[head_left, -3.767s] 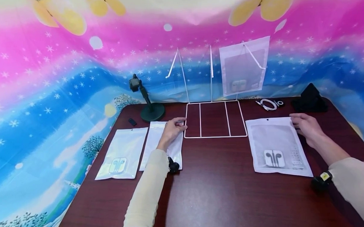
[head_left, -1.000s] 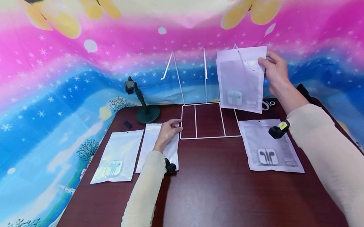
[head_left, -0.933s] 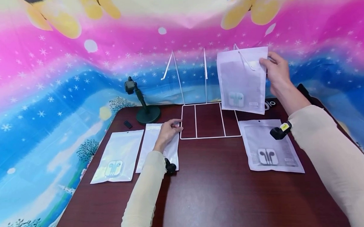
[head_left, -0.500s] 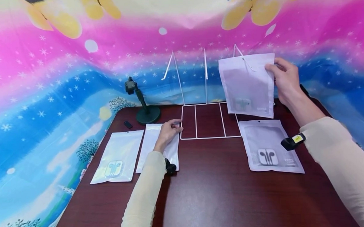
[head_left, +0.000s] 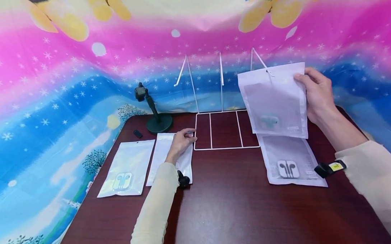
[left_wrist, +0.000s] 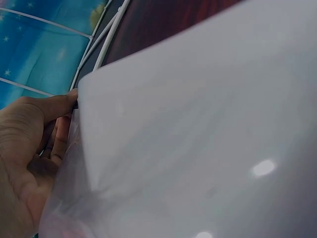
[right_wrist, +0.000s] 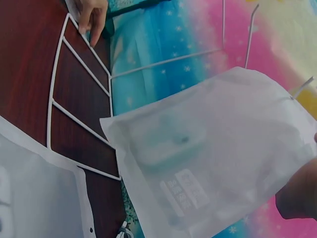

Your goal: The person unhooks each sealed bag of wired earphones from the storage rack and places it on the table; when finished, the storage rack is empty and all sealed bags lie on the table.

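Note:
My right hand (head_left: 320, 92) pinches the upper right edge of a white translucent zip bag (head_left: 275, 105), with an earphone case showing faintly inside. The bag's top hole is near the tip of the right prong of a white wire display rack (head_left: 230, 148); the bag hangs tilted toward me. In the right wrist view, the rack's prong (right_wrist: 303, 87) passes at the bag's top edge. My left hand (head_left: 181, 142) grips the rack's left base wire between thumb and fingers, over a flat white bag (head_left: 161, 152) lying beneath the wrist.
Another earphone bag (head_left: 290, 151) lies right of the rack, partly covered by the raised one. A further bag (head_left: 127, 167) lies at far left. A black stand (head_left: 160, 122) and a small black object (head_left: 137, 133) are at the back left of the brown table (head_left: 230, 207).
My right hand first left the bag on the table and took hold of the hanging bag. It has since drawn that bag forward, down and rightward along the prong. My left hand stays put.

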Tool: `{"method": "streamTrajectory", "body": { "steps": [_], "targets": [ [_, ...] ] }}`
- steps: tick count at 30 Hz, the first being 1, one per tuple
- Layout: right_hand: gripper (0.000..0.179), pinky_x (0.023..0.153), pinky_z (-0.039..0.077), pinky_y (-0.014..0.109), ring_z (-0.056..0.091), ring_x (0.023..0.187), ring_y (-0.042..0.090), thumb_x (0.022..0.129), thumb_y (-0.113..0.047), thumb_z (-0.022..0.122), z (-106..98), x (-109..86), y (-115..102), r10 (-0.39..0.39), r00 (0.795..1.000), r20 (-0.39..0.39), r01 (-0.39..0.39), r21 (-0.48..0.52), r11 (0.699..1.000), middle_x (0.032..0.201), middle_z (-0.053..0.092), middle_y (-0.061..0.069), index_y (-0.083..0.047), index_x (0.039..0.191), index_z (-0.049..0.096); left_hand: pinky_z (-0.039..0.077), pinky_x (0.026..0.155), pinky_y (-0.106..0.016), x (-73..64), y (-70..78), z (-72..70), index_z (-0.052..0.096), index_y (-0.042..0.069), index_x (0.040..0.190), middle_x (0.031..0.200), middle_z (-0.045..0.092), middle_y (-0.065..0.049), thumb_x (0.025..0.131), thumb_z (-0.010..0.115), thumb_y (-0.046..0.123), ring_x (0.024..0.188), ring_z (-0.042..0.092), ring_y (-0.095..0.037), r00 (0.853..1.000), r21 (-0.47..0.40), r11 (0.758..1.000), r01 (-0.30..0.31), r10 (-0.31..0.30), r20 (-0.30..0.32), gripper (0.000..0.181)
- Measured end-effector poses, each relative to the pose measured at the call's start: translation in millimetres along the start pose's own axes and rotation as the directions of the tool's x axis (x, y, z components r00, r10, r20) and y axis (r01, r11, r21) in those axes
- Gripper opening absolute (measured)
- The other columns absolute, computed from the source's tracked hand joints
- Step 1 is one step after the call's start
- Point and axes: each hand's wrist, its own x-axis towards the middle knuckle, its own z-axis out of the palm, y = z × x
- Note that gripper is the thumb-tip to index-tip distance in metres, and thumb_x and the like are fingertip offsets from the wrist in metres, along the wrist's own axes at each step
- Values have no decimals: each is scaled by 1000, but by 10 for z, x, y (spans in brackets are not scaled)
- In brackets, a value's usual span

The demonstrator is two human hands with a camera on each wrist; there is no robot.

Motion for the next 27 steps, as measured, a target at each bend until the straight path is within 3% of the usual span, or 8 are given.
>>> {"method": "streamTrajectory", "body": {
  "steps": [15,27],
  "targets": [
    [25,61,60,26,72,79,16,88,-12,85,-115,-252,-126,21,998,53,-29,151,988,107,69,3,-6,112,77,47,82,-34,4,13,3,70,15,134,99,62,-7,97,75,14,89,57,-23,1000,-2,1000,2,-2,-4,37],
    [18,61,60,27,72,81,17,95,-3,75,-296,-407,-219,-12,998,69,0,179,984,106,72,4,-4,113,77,48,83,-33,13,-12,16,70,17,134,100,62,-7,97,75,15,91,58,-23,1000,1,1000,0,0,-3,38]
  ]
}}
